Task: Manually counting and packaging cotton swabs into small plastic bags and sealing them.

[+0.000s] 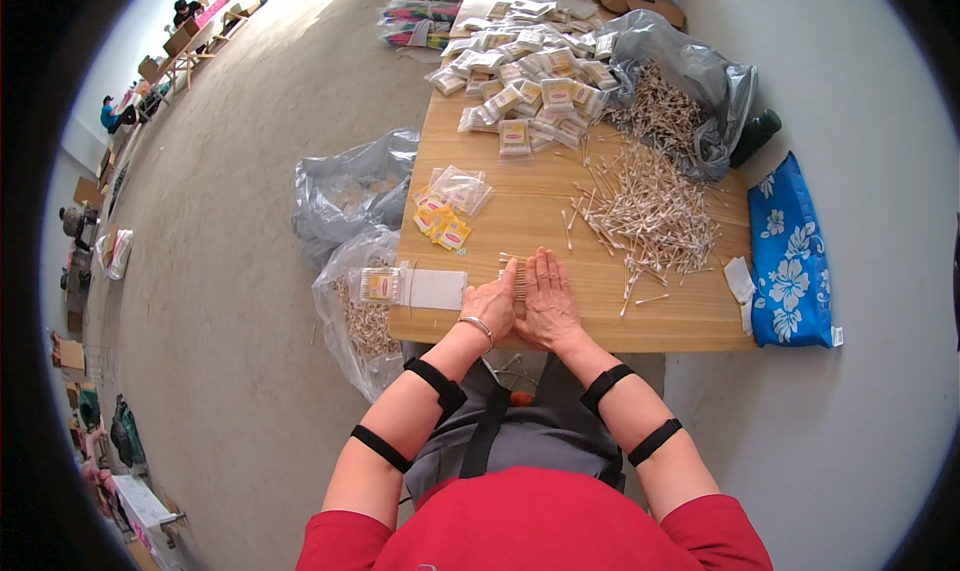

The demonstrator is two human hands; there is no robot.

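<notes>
A small bundle of thin wooden cotton swabs (pixel 519 274) is held at the near edge of the light wooden table (pixel 540 196), pressed between the left hand (pixel 492 304) and the right hand (pixel 548 299), whose palms are closed flat against it. A loose heap of swabs (pixel 650 216) is spread to the right, and a filled clear packet (pixel 380 284) lies to the left.

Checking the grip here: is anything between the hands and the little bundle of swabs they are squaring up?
Nothing visible. The left hand and right hand press the bundle of swabs directly from both sides on the wooden table.
</notes>
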